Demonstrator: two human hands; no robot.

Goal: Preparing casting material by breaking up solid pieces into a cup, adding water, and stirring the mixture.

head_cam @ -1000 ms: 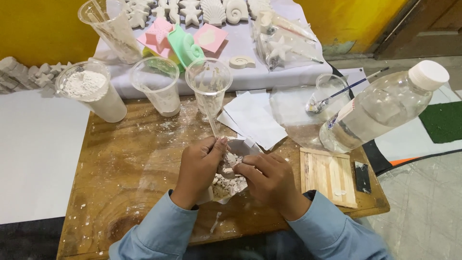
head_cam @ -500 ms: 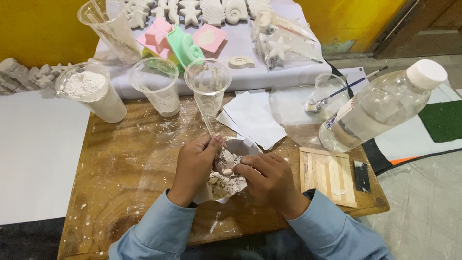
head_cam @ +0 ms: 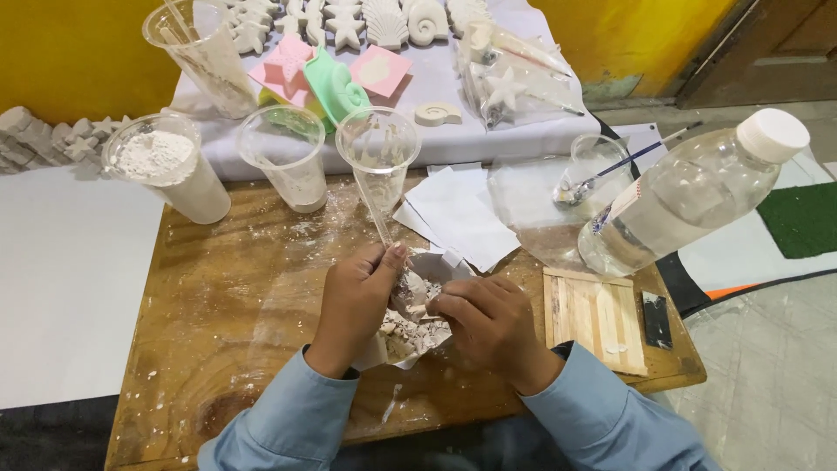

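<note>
A single head-worn camera looks steeply down from close above the worn wooden table (head_cam: 235,288), facing away from the wearer; both hands' fingers sit low-centre, the yellow wall (head_cam: 70,52) beyond them.

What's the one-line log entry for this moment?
left hand: gripping crumpled cup | right hand: pinching its rim | contents: white crumbled bits | surface: wooden board

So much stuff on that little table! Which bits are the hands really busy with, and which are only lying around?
In use:
left hand
right hand
crumpled paper they hold
white crumbly chunks in it

Lying about:
cup of white powder
empty plastic cups
water bottle
wooden sticks
pink and green moulds
white shell and star casts
</note>
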